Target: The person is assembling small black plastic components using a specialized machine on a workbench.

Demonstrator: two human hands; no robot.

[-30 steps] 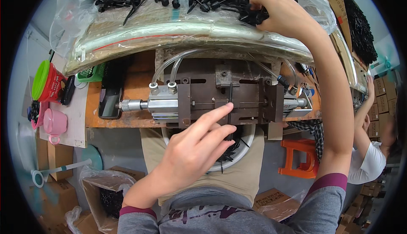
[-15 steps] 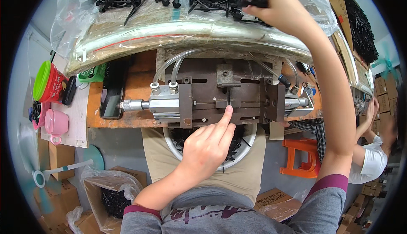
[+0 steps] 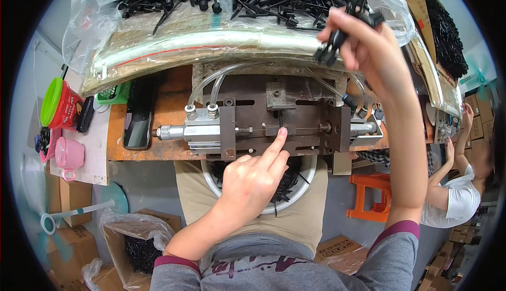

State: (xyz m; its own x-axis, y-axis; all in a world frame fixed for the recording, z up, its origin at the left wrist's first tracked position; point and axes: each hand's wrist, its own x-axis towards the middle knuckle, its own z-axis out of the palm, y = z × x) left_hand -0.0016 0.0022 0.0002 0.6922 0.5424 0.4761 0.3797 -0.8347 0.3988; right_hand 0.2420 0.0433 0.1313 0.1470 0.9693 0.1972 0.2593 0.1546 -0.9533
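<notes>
From my remote station I am seeing the right hand (image 3: 377, 54) gripping a cluster of black parts (image 3: 333, 46), fingers closing around their knobbly, matte bodies; the bunch is hanging in the air over the film-wrapped ledge (image 3: 184, 41), near its right end. The left hand (image 3: 247, 185) is pointing its index finger, the tip resting on or right by a thin black piece (image 3: 281, 117) that is standing out at the centre of the dark metal fixture (image 3: 258, 114); its other fingers are curling under, and I cannot tell whether they are closing on anything. The fixture is showing flat, worn brown plates with oblong slots, and smooth silver cylinders (image 3: 203, 135) are flanking it, with clear, glossy tubes (image 3: 203, 83) arching up behind. Beyond, a spiky heap of black parts (image 3: 263, 1) is lying on crinkled plastic sheeting (image 3: 89, 17). For edges, I am noting the ledge bowing across the back, the fixture's front lining up near the edge of the scuffed orange bench (image 3: 174, 93), and the white round tub (image 3: 311, 185) sitting just below it. Open room is lying between the two hands, above the fixture's right half, while the right forearm is spanning the bench's right end.
</notes>
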